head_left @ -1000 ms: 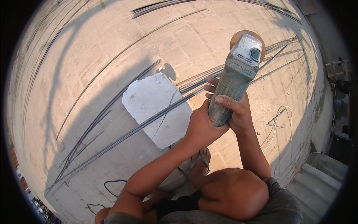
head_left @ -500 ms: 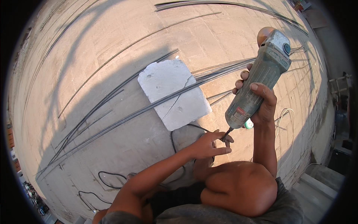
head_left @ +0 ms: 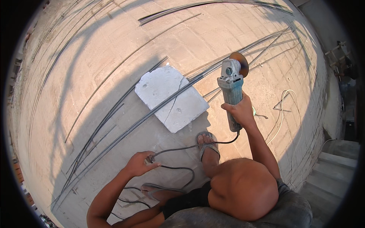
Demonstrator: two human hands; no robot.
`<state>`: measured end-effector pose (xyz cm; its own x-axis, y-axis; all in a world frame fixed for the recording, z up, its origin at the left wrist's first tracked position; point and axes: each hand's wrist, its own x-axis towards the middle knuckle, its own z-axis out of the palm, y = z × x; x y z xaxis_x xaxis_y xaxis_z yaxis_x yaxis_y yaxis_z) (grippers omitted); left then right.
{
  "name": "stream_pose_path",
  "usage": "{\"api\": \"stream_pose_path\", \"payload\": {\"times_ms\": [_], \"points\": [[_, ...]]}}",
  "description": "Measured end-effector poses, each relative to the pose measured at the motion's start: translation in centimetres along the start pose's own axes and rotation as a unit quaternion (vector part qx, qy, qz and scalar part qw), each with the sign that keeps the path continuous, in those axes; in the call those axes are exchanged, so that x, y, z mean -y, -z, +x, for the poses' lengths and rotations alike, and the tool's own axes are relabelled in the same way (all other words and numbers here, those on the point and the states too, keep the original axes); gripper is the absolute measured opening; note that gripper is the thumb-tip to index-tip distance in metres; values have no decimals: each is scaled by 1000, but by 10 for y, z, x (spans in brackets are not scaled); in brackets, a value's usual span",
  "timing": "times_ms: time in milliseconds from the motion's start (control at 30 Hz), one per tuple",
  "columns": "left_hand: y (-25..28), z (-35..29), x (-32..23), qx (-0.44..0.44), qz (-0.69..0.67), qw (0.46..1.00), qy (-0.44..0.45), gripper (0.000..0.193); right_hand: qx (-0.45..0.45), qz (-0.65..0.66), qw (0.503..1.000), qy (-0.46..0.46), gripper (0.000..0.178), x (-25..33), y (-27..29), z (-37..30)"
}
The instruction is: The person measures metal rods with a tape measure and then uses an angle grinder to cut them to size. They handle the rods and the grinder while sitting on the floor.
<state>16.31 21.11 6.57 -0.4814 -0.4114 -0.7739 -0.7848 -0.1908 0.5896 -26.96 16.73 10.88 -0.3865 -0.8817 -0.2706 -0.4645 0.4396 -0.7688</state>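
My right hand (head_left: 240,111) grips the body of a blue-green angle grinder (head_left: 231,86), held out over the concrete floor with its disc (head_left: 241,63) at the far end. The grinder's black cable (head_left: 181,148) runs down past my sandalled right foot (head_left: 207,146) to my left hand (head_left: 140,163), which pinches it low near the floor. A white cracked slab (head_left: 171,97) lies just left of the grinder, with long steel rods (head_left: 125,127) lying across it.
More steel rods (head_left: 213,4) lie at the far side of the concrete floor. A white cord (head_left: 286,110) trails at the right. Concrete steps (head_left: 336,167) drop away at the lower right. My left foot (head_left: 159,190) in a sandal stands on loops of cable.
My right hand has lowered the grinder from close to the camera toward the floor. My left hand left the grinder, slid down the cable and now holds it near the ground.
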Motion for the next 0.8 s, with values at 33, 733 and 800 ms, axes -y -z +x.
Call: {"api": "stream_pose_path", "payload": {"times_ms": [33, 733, 800], "points": [[5, -2, 3, -110, 69, 991, -43, 58, 10, -38, 999, -3, 60, -8, -14, -1], [52, 98, 20, -384, 214, 896, -56, 49, 174, -98, 979, -43, 72, 8, -82, 2], [56, 100, 25, -383, 195, 900, -76, 53, 176, -96, 979, -38, 72, 6, -83, 3]]}}
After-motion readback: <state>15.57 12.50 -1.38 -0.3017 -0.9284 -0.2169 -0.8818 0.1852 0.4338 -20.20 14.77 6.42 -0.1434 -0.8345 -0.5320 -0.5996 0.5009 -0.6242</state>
